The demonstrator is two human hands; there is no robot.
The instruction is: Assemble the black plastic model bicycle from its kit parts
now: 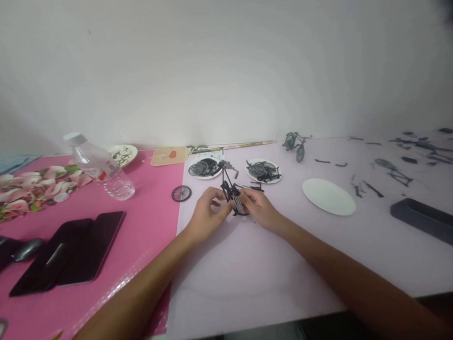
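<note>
Between my two hands is a black model bicycle (229, 182), its frame and handlebar standing up above the fingers. My left hand (209, 212) is closed on its left side, with thumb and fingers pinching low on the frame. From the other side my right hand (260, 207) pinches the same bicycle; its fingertips partly hide the lower parts. A loose spoked wheel (181, 193) lies to the left of my left hand. Just behind the hands are two white plates, a left plate (197, 177) and a right plate (278, 179), both bearing wheels and black parts.
A small bicycle (295, 144) stands at the back. On the right are a white plate (328, 197), scattered black parts (397, 171) and a dark tray (429, 220). The left side has a plastic bottle (103, 169), a fly swatter (170, 155) and dark tablet-like devices (91, 249).
</note>
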